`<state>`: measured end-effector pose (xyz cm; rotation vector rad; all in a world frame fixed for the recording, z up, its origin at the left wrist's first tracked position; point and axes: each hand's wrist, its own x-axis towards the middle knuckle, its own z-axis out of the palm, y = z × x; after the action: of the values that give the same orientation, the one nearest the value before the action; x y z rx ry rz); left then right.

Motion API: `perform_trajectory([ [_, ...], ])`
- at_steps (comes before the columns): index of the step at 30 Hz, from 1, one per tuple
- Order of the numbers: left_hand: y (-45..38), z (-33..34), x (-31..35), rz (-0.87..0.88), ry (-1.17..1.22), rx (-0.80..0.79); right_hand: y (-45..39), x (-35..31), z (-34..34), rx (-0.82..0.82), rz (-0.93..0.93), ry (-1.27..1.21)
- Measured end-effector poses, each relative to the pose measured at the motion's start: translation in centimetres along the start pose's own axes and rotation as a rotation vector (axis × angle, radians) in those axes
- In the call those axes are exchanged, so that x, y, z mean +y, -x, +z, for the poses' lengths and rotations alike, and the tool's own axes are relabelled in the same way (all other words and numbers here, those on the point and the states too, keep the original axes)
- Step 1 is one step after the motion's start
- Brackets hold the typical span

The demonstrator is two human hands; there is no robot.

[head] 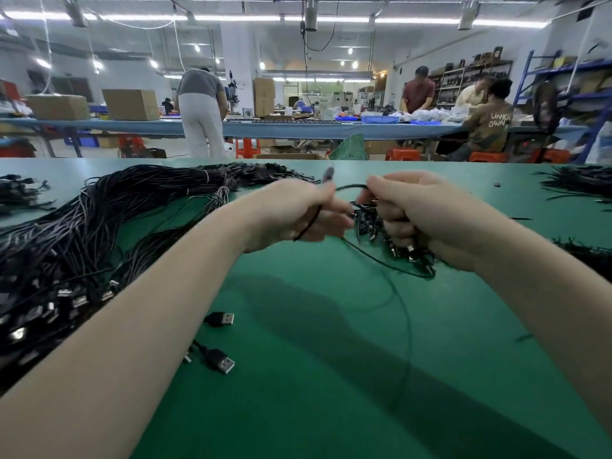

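Cable [351, 186] from left hand [298, 213], pinching it, to right hand [414, 210], clutching coiled bundle [364, 221].

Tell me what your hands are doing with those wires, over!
Left hand pinches one black cable. Right hand grips the cable bunch. Big cable pile lies left, not blocking.

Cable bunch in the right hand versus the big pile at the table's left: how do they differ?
The cable bunch is small and gripped by the right hand; the big pile is far larger and lies spread on the green table. Both are black cables with metal plugs.
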<state>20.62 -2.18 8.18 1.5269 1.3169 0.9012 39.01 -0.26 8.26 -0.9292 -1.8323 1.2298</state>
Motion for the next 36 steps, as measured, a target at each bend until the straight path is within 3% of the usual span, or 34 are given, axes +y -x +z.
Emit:
perform_trajectory([
  [3,-0.3,0.0,0.8,0.137,0.372,0.181,0.8,0.1,2.4,-0.213,-0.049,-0.056],
  [6,0.6,-0.7,2.2,0.257,0.665,0.087,0.8,2.0,3.7,-0.473,0.009,-0.094],
  [8,1.9,-1.4,3.1,0.319,0.730,-0.047,0.7,3.6,3.4,-0.528,0.109,-0.028],
  [11,3.4,-2.6,3.3,0.274,0.481,-0.263,0.3,4.9,2.1,-0.349,0.179,0.249],
  [13,3.5,-2.6,2.5,0.090,0.062,-0.378,-0.1,4.5,1.1,-0.103,0.094,0.339],
  [15,2.7,-1.7,1.6,-0.096,-0.270,-0.352,-0.5,3.4,0.6,0.047,-0.027,0.289],
  [16,2.2,-1.1,1.3,-0.136,-0.287,-0.274,-0.6,2.8,0.6,0.060,-0.072,0.262],
  [19,0.8,0.2,0.9,-0.048,0.074,0.037,-0.4,2.0,1.9,-0.007,-0.126,0.112],
  [22,0.2,0.6,1.2,0.145,0.356,0.213,-0.2,2.9,3.0,-0.149,-0.084,-0.023],
  [25,0.7,0.0,2.1,0.257,0.653,0.146,0.0,5.1,3.4,-0.368,0.090,-0.183],
  [27,1.5,-0.7,2.4,0.271,0.741,0.018,0.0,6.5,3.2,-0.377,0.184,-0.116],
  [29,2.0,-1.4,2.4,0.263,0.682,-0.101,-0.3,6.9,2.6,-0.250,0.217,0.135],
  [31,1.9,-1.6,2.1,0.212,0.462,-0.169,-0.6,6.3,1.7,-0.021,0.177,0.315],
  [34,1.3,-1.1,1.0,0.076,-0.199,-0.053,-0.9,3.9,0.5,0.211,0.011,0.283],
  [36,0.9,-0.4,0.6,0.051,-0.387,0.015,-0.6,2.0,0.7,0.203,-0.086,0.272],
])
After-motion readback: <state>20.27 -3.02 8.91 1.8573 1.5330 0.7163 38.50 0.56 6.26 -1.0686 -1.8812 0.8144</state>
